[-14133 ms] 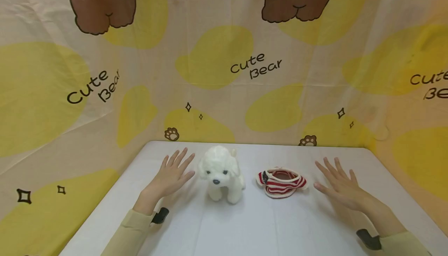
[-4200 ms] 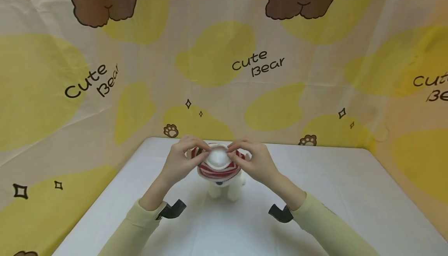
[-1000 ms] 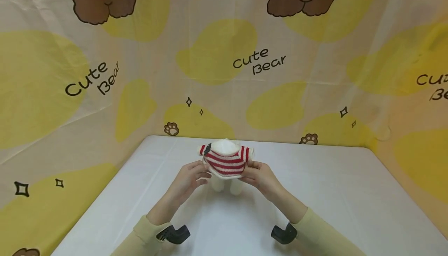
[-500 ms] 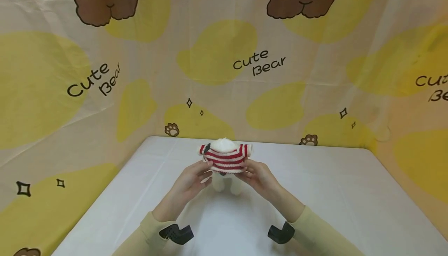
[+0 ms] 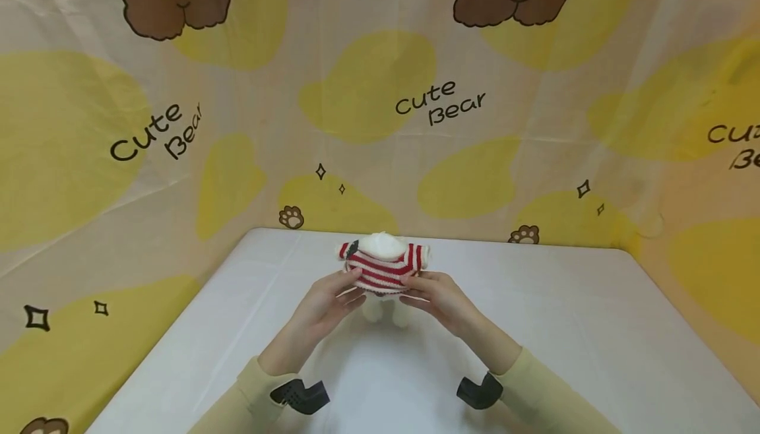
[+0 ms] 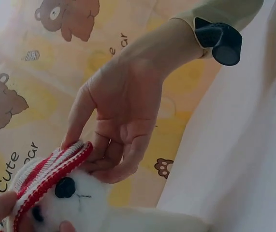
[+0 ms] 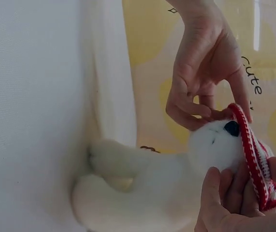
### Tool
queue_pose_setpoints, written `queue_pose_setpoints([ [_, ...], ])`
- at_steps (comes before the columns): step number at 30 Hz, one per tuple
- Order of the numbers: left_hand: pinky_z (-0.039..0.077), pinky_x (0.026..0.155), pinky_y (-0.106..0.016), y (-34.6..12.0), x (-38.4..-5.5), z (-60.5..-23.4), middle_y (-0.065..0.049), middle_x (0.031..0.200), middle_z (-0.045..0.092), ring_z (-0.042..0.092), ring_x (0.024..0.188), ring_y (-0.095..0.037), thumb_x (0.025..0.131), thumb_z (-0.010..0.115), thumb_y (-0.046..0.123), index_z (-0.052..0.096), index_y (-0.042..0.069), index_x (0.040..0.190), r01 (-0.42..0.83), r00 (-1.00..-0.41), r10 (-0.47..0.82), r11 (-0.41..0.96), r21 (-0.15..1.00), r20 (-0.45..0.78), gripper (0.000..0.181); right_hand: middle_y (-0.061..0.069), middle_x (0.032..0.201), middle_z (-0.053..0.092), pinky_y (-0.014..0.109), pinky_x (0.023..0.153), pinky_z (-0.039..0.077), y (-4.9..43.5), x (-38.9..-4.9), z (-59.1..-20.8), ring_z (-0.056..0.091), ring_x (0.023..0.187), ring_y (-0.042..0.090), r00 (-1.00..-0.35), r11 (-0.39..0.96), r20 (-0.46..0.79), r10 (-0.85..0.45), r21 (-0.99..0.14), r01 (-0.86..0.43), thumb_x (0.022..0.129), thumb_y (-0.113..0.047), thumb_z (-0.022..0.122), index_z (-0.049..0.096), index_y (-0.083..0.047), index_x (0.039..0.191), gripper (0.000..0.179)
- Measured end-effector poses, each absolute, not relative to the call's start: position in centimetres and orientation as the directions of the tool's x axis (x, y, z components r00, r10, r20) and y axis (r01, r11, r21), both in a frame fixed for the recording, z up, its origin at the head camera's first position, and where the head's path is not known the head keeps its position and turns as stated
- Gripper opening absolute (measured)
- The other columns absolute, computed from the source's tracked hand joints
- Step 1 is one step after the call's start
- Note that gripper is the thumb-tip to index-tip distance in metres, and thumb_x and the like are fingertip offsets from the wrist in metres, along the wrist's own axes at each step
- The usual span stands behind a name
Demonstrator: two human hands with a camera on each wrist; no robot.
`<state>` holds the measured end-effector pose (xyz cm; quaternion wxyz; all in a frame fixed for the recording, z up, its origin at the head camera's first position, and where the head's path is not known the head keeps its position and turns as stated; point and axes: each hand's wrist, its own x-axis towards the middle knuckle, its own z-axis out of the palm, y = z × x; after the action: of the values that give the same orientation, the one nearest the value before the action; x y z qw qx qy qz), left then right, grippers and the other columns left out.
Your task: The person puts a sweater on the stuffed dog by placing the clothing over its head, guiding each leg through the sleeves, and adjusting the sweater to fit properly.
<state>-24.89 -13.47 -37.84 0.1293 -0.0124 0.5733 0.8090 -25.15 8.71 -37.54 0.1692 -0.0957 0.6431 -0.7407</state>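
Observation:
A white plush dog point(image 5: 382, 247) stands near the table's far edge, facing me. Over its head sits a small red-and-white striped knit sweater point(image 5: 382, 276), with the white crown showing through the neck opening. My left hand point(image 5: 325, 305) pinches the sweater's lower hem on the left side, thumb outside and fingers beneath. On the opposite side, my right hand point(image 5: 444, 302) holds the hem the same way. In both wrist views the dog's muzzle point(image 7: 212, 150) and dark nose point(image 6: 65, 187) protrude below the hem. Its eyes are largely covered.
The white table point(image 5: 564, 328) stretches out around the dog on both sides. A fabric backdrop point(image 5: 368, 91) with bear prints rises behind it and along the sides. A black device point(image 5: 299, 396) is worn at each wrist.
Earlier the sweater lay beside the bare dog; later my hands held its neckline over the crown. Since then they have shifted to the hem. Over the last second the hem has risen slightly.

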Motion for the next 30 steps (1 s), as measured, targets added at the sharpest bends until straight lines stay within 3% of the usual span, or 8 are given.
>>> queue_pose_setpoints([
  [11,0.041,0.102,-0.05,-12.9,-24.8,-37.7,-0.011,0.125,0.052,0.049,0.117,-0.032,0.089,0.065,0.026,0.049,0.002,0.132,-0.256,-0.965,0.149,-0.347,0.902,-0.216,0.052,0.01,0.107,0.067,0.037,0.091,0.05,9.0,-24.7,-37.6,0.066,0.099,0.023,-0.912,-0.021,-0.061,-0.405,-0.997,0.076,0.091,-0.016,0.061,0.052,0.015,0.119,0.044],
  [21,0.047,0.097,-0.042,-12.4,-25.1,-38.1,-0.011,0.115,0.063,0.062,0.097,-0.018,0.088,0.059,0.004,0.056,-0.009,0.122,-0.159,-0.986,0.098,-0.252,0.955,-0.138,0.037,0.024,0.129,0.053,0.042,0.095,0.046,9.1,-24.8,-37.6,0.063,0.108,0.029,-0.911,-0.069,-0.093,-0.403,-0.989,0.132,0.095,-0.016,0.055,0.037,0.011,0.135,0.052],
  [30,0.051,0.085,-0.03,-11.9,-25.4,-38.8,-0.005,0.092,0.068,0.06,0.085,-0.013,0.079,0.056,-0.007,0.062,-0.013,0.105,-0.099,-0.995,0.029,-0.174,0.98,-0.095,0.028,0.024,0.125,0.053,0.035,0.091,0.05,9.0,-25.0,-38.1,0.065,0.098,0.018,-0.938,-0.212,-0.091,-0.336,-0.963,0.169,0.094,-0.004,0.051,0.037,0.018,0.131,0.046],
])
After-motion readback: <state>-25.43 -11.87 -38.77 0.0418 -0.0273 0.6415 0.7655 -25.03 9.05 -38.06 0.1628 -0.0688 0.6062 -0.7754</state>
